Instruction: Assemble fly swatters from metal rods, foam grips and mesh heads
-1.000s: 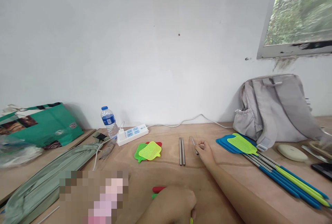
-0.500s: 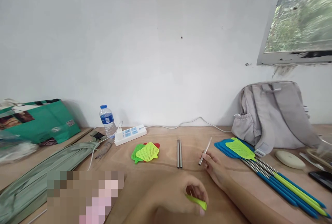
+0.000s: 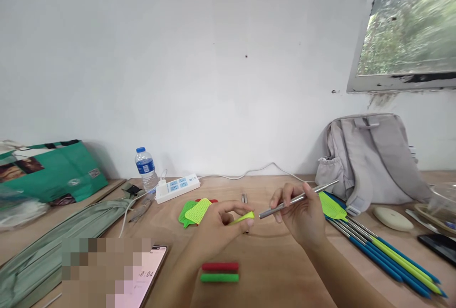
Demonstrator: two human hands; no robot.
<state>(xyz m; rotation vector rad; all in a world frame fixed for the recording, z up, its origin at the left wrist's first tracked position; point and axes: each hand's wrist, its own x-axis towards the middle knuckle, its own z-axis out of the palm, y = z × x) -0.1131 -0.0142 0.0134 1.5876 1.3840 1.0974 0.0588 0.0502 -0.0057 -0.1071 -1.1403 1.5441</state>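
Note:
My left hand (image 3: pixel 219 227) is closed around a short yellow-green plastic handle (image 3: pixel 245 216), its end facing right. In my right hand (image 3: pixel 302 215) is a slim metal rod (image 3: pixel 272 210), tilted up to the right; its lower end is a small gap from the handle. A red handle (image 3: pixel 220 266) and a green handle (image 3: pixel 219 277) lie side by side below my hands. Behind the left hand, partly hidden, are metal rods (image 3: pixel 244 198) and loose fly swatter heads (image 3: pixel 198 210) in yellow-green, green and red.
Several fly swatters with blue and yellow-green handles (image 3: pixel 390 256) lie at right, before a grey backpack (image 3: pixel 374 160). A power strip (image 3: pixel 178 187), water bottle (image 3: pixel 145 168) and green bag (image 3: pixel 53 170) stand left. A phone (image 3: pixel 151 274) lies front left; a pale oval case (image 3: pixel 393 218) is at right.
My left hand has moved up and left with the yellow-green handle, uncovering the red and green handles. My right hand has raised the rod and turned its lower end towards the handle.

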